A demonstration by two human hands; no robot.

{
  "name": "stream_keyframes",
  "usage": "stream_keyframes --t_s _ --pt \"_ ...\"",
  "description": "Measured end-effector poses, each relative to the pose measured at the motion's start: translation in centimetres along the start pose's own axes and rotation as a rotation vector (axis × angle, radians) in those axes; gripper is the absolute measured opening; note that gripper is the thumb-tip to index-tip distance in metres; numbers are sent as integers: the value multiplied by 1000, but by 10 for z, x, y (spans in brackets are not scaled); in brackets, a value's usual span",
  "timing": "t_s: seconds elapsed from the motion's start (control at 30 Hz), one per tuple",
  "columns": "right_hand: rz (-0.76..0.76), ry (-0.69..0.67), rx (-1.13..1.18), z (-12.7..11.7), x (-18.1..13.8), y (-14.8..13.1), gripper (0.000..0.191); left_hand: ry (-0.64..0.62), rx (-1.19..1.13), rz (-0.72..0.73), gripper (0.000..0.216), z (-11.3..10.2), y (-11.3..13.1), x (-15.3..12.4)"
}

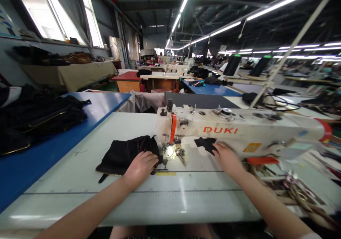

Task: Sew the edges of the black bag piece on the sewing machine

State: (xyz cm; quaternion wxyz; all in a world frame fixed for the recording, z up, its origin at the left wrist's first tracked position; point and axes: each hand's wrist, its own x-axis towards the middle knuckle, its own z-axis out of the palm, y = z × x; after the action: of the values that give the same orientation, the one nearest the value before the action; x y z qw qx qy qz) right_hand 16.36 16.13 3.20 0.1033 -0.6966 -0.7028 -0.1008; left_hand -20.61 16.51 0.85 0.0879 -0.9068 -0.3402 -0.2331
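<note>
A white sewing machine (pixel 239 130) marked DUKI lies across a pale green-white table (pixel 80 178). My left hand (pixel 140 167) rests palm down on a folded black fabric piece (pixel 125 153), just left of the lit needle area (pixel 170 151), fingers curled over the cloth's edge. My right hand (pixel 226 158) reaches under the machine arm and touches a small black fabric scrap (pixel 206 144) with its fingertips. The fingers of that hand are partly hidden behind the scrap.
A heap of black garments (pixel 34 116) sits on a blue table (pixel 23 168) to the left. Tan straps and cords (pixel 295 191) lie at the right. More sewing stations, thread cones (pixel 231 65) and distant people fill the hall behind.
</note>
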Motion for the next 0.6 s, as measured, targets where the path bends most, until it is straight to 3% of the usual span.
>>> stream_keyframes --t_s 0.13,0.3,0.6 --pt "-16 -82 -67 5 12 -9 10 34 -65 -27 27 2 0 -2" --pt "37 -131 -128 8 18 -13 18 40 -87 -55 29 1 0 -2" --pt "38 -25 -144 -1 12 -14 21 43 -96 -71 30 0 1 -2"
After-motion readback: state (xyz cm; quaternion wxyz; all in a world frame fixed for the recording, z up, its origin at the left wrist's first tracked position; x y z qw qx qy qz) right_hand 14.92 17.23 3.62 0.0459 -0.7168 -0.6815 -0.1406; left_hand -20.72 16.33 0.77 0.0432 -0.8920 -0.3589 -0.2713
